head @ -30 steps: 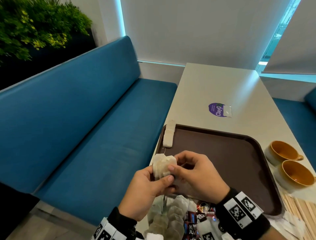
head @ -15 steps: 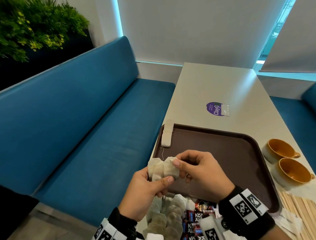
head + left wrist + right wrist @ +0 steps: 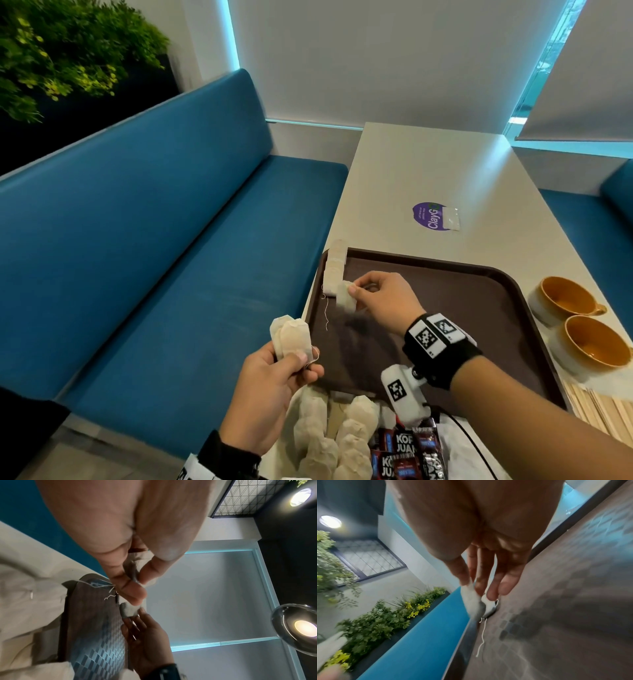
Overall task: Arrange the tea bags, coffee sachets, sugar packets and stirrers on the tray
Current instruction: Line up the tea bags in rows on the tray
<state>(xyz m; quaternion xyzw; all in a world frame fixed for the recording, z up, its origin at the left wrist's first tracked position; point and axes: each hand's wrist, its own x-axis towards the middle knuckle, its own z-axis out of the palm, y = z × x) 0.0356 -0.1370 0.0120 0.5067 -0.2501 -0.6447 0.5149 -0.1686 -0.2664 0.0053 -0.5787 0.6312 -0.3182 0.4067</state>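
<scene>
While the right hand (image 3: 383, 301) pinches one tea bag (image 3: 346, 296) between thumb and fingertips, it holds this bag low over the tray's (image 3: 479, 308) left part, just beside the near end of a row of bags (image 3: 335, 270) that lies along the left rim. I judge the bag is held by its edge so that it can be laid flat as the next one in that row; whether it touches the tray already, I cannot tell. A loose thread (image 3: 327, 311) lies on the tray under it.

The left hand (image 3: 270, 387) is clenched around a small bundle of bags (image 3: 291, 339), held upright beside the tray's left edge, it seems as a supply, so the right hand can take one at a time.

More bags (image 3: 329, 435) lie in a heap on the surface at the tray's near edge, with dark coffee sachets (image 3: 407, 452) touching them on the right. Wooden stirrers (image 3: 603, 407) lie at the tray's right corner, and some white packets (image 3: 459, 448) are near the sachets; I cannot tell if these are sugar. Only tea bags are on the tray, so the task is at an early stage.

Two cups (image 3: 582, 325) stand right of the tray, and a purple sticker (image 3: 431, 217) is further away on the surface.
</scene>
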